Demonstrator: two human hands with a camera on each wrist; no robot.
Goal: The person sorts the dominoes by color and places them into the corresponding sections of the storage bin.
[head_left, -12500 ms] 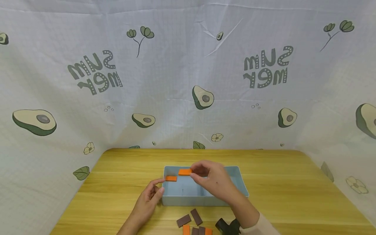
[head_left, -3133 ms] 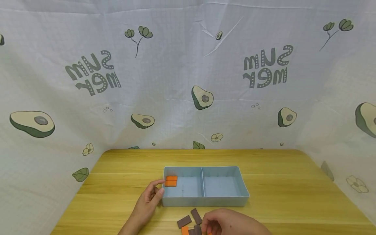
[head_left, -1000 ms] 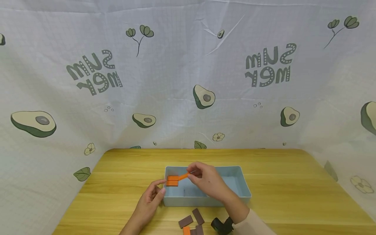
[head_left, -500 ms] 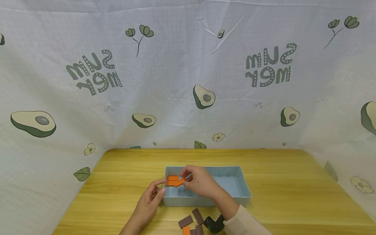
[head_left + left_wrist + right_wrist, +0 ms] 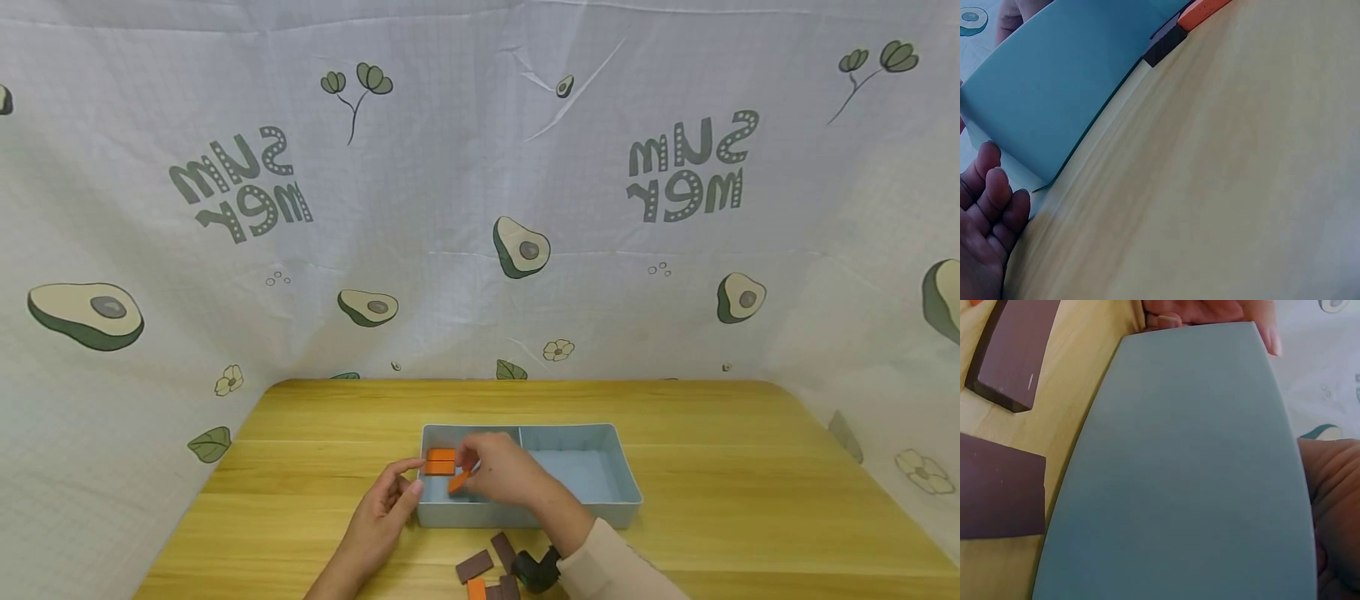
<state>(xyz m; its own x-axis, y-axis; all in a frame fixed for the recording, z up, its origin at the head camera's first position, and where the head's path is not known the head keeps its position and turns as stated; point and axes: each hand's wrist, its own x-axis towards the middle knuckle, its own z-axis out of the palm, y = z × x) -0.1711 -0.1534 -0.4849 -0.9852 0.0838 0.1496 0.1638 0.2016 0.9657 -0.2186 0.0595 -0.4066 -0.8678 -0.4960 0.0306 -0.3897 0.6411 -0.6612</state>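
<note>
My right hand point(image 5: 501, 471) pinches a flat orange block point(image 5: 457, 482) between thumb and fingers, low inside the left compartment of a pale blue divided box point(image 5: 525, 516). Two orange blocks point(image 5: 440, 468) lie side by side at that compartment's left wall, just behind the held one. My left hand point(image 5: 378, 510) rests against the box's left end, with index finger and thumb tips at the rim. In the left wrist view its other fingers point(image 5: 997, 197) lie loosely curled outside the wall. The right wrist view shows the front wall point(image 5: 1179, 456), which hides the held block.
Several brown blocks point(image 5: 475, 567) and an orange block point(image 5: 476, 589) lie on the wooden table point(image 5: 712, 500) before the box. A black device point(image 5: 536, 571) sits beneath my right wrist. A divider point(image 5: 521, 437) splits the box. A printed curtain point(image 5: 450, 167) hangs behind.
Since about three seconds ago, my right hand has brought an orange block from the front pile into the box. Over the last second it moved left and nearer. My left hand stayed put.
</note>
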